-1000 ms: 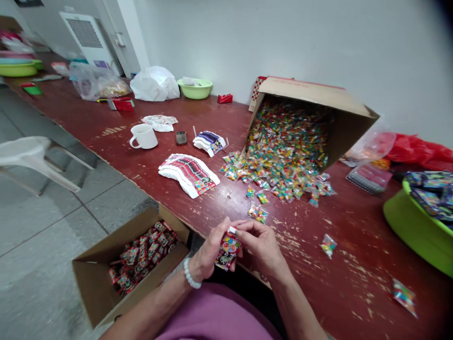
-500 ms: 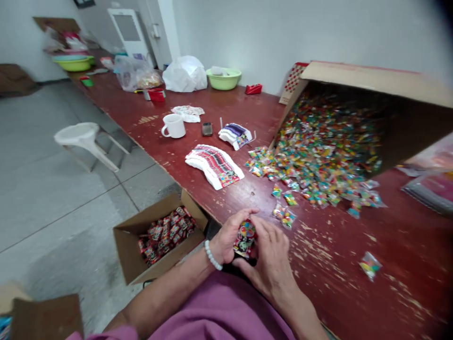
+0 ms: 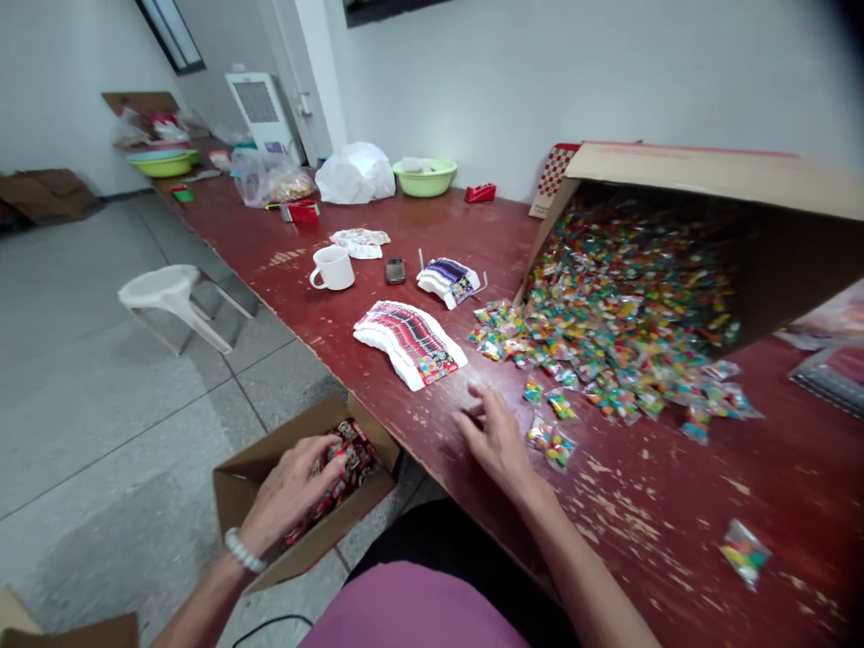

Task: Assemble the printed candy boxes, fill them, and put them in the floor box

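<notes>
My left hand [image 3: 295,486], with a pale bead bracelet at its wrist, reaches into the cardboard carton [image 3: 239,468] beside the table. Its fingers and thumb curve round a small printed candy box [image 3: 336,450], partly hidden by the hand. More red and black candy boxes [image 3: 357,454] fill the carton. Over the table edge hovers my right hand [image 3: 496,441], holding nothing, thumb and fingers apart. Just ahead of it lies a fanned stack of flat red printed cartons [image 3: 411,342]. Small clear candy packets [image 3: 550,441] lie to its right.
A large tipped carton [image 3: 715,175] spills many candy packets onto the red table [image 3: 648,504]. Farther back are a purple carton stack [image 3: 449,279], a white mug [image 3: 333,268], a phone [image 3: 395,270] and a green basin [image 3: 425,177]. A white stool [image 3: 168,297] stands left.
My hands have come apart. The left went down and left into the carton with the small candy box; the right let go and moved slightly up over the table. The view tilted up a little.
</notes>
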`<action>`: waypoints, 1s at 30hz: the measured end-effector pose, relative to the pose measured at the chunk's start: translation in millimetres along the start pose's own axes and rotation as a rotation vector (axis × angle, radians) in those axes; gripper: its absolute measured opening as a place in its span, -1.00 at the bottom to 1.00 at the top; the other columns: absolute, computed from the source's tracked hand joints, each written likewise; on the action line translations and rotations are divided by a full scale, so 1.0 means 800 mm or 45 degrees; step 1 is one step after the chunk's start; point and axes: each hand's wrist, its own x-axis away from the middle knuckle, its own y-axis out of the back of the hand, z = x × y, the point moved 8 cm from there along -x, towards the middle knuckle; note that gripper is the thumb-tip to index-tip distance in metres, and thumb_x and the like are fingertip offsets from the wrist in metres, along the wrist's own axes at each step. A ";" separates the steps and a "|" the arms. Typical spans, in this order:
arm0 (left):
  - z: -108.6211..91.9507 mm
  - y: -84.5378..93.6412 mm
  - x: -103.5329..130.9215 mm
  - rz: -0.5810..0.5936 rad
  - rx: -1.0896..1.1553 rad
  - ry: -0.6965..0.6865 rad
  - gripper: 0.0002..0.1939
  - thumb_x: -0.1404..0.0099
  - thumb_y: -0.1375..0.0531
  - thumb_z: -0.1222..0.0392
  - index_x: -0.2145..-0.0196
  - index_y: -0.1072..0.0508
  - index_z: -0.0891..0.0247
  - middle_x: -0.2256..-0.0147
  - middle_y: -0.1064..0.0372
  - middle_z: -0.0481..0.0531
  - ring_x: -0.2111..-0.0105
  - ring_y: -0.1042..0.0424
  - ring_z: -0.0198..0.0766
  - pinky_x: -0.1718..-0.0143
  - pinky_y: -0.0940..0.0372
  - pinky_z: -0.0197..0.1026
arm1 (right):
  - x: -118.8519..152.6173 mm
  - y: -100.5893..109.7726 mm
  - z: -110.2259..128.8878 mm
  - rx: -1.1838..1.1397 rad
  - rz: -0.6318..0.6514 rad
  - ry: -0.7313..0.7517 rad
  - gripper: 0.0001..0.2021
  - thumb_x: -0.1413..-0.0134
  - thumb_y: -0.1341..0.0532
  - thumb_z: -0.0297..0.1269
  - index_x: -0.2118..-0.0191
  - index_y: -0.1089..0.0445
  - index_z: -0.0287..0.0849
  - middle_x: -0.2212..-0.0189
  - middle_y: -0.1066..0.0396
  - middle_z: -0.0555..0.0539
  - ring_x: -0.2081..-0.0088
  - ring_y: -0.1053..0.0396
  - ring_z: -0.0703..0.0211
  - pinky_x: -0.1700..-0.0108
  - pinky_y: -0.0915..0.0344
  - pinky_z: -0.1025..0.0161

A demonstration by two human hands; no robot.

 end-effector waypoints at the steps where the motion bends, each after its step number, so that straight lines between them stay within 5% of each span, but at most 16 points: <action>1: 0.002 0.008 -0.004 -0.038 -0.079 -0.029 -0.58 -0.25 -0.16 -0.13 0.05 -0.47 0.16 0.04 -0.46 0.09 0.02 -0.39 0.03 -0.10 -0.19 0.05 | -0.022 -0.001 -0.014 0.060 -0.016 -0.089 -0.58 -0.16 -0.20 -0.18 -0.11 -0.28 -0.21 0.08 -0.41 -0.19 0.19 -0.44 0.04 0.04 -0.35 0.09; 5: -0.053 0.003 -0.026 -0.234 -0.163 -0.274 -0.60 -0.36 -0.05 -0.01 -0.06 -0.38 0.19 -0.01 -0.43 0.11 -0.02 -0.38 -0.06 -0.10 -0.24 0.01 | -0.095 -0.011 -0.031 0.161 -0.088 -0.223 -0.51 -0.12 -0.24 -0.16 -0.13 -0.29 -0.27 -0.02 -0.33 -0.30 0.00 -0.36 -0.12 -0.03 -0.28 0.02; 8: -0.121 -0.022 -0.050 -0.430 -0.330 -0.562 -0.58 -0.37 -0.06 0.10 -0.15 -0.32 0.21 -0.13 -0.34 0.15 -0.11 -0.29 -0.04 -0.17 -0.15 0.04 | -0.114 -0.022 -0.036 0.216 -0.111 -0.346 -0.42 0.06 -0.37 -0.06 -0.06 -0.35 -0.26 -0.05 -0.27 -0.35 -0.03 -0.33 -0.28 -0.01 -0.25 -0.08; 10: -0.147 -0.046 -0.073 -0.431 -0.495 -0.633 -0.54 -0.36 -0.09 0.14 -0.19 -0.29 0.21 -0.15 -0.32 0.15 -0.08 -0.29 -0.02 -0.11 -0.20 0.03 | -0.113 -0.027 -0.040 0.219 -0.124 -0.408 -0.44 0.16 -0.42 -0.03 0.03 -0.41 -0.21 -0.04 -0.28 -0.32 -0.01 -0.34 -0.28 0.01 -0.25 -0.06; 16: -0.159 -0.074 -0.108 -0.418 -0.603 -0.624 -0.54 -0.34 -0.13 0.16 -0.19 -0.33 0.19 -0.03 -0.41 0.18 0.05 -0.32 0.02 0.08 -0.24 0.01 | -0.102 -0.019 -0.059 0.016 -0.242 -0.520 -0.60 0.05 -0.31 -0.04 0.12 -0.42 -0.16 0.11 -0.41 -0.19 0.07 -0.37 -0.13 0.08 -0.24 0.06; 22: -0.162 -0.040 -0.082 -0.463 -0.341 -0.602 -0.55 -0.32 -0.14 0.09 -0.13 -0.39 0.22 0.03 -0.43 0.20 0.08 -0.32 0.04 0.04 -0.20 0.05 | -0.068 0.011 -0.050 -0.449 -0.144 -0.455 -0.62 -0.02 -0.17 0.09 0.31 -0.40 -0.18 0.46 -0.44 -0.03 0.45 -0.35 0.15 0.39 -0.25 0.27; 24: -0.159 -0.036 -0.077 -0.263 0.019 -0.533 -0.55 -0.30 -0.17 0.03 -0.09 -0.42 0.24 0.03 -0.43 0.20 0.05 -0.34 0.03 0.00 -0.20 0.04 | -0.043 0.025 -0.036 -0.557 -0.073 -0.419 -0.63 0.02 -0.23 0.08 0.33 -0.41 -0.18 0.49 -0.43 -0.01 0.49 -0.31 0.19 0.43 -0.23 0.29; 25: -0.158 -0.047 -0.075 -0.023 0.246 -0.476 -0.56 -0.29 -0.17 0.00 -0.07 -0.44 0.24 0.04 -0.44 0.19 0.06 -0.37 0.01 0.01 -0.22 0.00 | -0.030 0.030 -0.026 -0.629 -0.026 -0.395 -0.65 0.01 -0.26 0.06 0.33 -0.42 -0.17 0.49 -0.43 0.00 0.49 -0.31 0.21 0.43 -0.23 0.30; 28: -0.172 -0.114 -0.031 0.988 0.932 -0.222 -0.55 -0.24 -0.20 -0.05 -0.01 -0.46 0.24 0.12 -0.51 0.16 0.17 -0.49 -0.05 0.14 -0.32 -0.09 | 0.005 0.033 0.005 -0.889 0.160 -0.323 -0.73 -0.06 -0.29 -0.03 0.31 -0.44 -0.15 0.45 -0.44 0.01 0.45 -0.31 0.24 0.39 -0.25 0.32; 30: -0.188 -0.145 0.012 1.484 1.245 -0.077 -0.48 -0.14 -0.29 -0.04 0.00 -0.46 0.28 0.22 -0.55 0.17 0.29 -0.55 -0.05 0.22 -0.35 -0.09 | 0.022 0.032 0.019 -0.978 0.252 -0.308 -0.77 -0.12 -0.28 -0.07 0.29 -0.44 -0.14 0.43 -0.45 0.01 0.43 -0.32 0.25 0.35 -0.27 0.32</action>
